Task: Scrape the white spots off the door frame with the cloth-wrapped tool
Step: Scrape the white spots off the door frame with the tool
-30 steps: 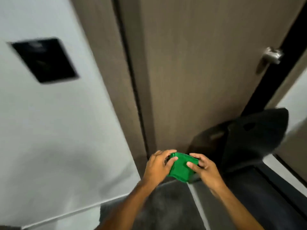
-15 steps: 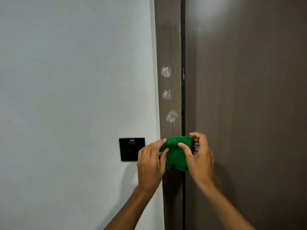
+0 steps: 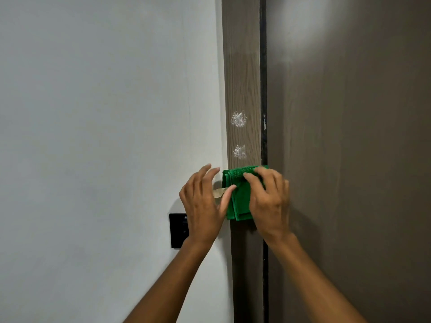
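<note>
Green cloth [image 3: 238,197], folded thick, is pressed flat against a brown wood-grain door frame [image 3: 243,78] that runs upright through the middle of the view. The right hand [image 3: 270,201] lies over the cloth's right half, fingers bent across its top edge, its grip closed on the cloth. The left hand [image 3: 204,203] sits at the cloth's left edge with the fingers spread loosely; its thumb and forefinger pinch a pale, flat tool [image 3: 219,192] that pokes out from the cloth toward the wall. How far the tool reaches inside the cloth is hidden. Two white spots mark the frame above the cloth: the lower spot [image 3: 239,152] sits just above the cloth's top edge, and the upper spot [image 3: 238,118] is higher on the same strip. A narrow dark gap [image 3: 263,89] separates the frame's right edge from the brown door [image 3: 349,136]. Left of the frame is a pale grey wall [image 3: 105,136], and a black switch plate [image 3: 178,230] shows partly behind the left wrist
</note>
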A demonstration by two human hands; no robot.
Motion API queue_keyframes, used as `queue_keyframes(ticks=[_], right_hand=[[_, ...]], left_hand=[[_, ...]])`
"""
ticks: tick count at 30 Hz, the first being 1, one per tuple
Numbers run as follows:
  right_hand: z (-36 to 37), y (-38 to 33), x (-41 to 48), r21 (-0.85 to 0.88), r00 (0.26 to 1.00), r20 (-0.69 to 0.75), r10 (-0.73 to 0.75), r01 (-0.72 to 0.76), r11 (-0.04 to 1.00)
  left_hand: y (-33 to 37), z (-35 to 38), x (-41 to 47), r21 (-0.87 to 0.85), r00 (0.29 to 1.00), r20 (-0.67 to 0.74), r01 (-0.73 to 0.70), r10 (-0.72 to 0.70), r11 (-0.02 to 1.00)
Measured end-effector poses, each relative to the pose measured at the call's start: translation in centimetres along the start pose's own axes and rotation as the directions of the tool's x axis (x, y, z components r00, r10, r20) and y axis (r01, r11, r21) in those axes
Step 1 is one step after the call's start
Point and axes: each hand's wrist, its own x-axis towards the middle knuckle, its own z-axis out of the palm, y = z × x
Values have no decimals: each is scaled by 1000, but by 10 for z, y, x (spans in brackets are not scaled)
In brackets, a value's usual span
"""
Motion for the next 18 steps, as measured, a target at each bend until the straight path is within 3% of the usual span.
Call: queue_keyframes(ticks=[2,4,7,11,18], right_hand=[[-1,-6,-11,5,996,93,12,-13,1000],[-3,-17,-26,3,955,278,99,-104,995],[5,-27,-30,-84,893,425,151,-127,988],[18,-27,-15,-164,906,396,152,-93,982],[27,-20,-49,-214,931,353,91,-14,977]], left_hand=[[-10,-6,2,-40,1000,28,1,1,999],[-23,-14,7,-98,999,35,-5,9,995],[-46,-14,32,52,995,40,-88,86,995],[-62,1,56,281,977,168,-179,135,943],[-72,14,55,405,976,137,-210,168,890]])
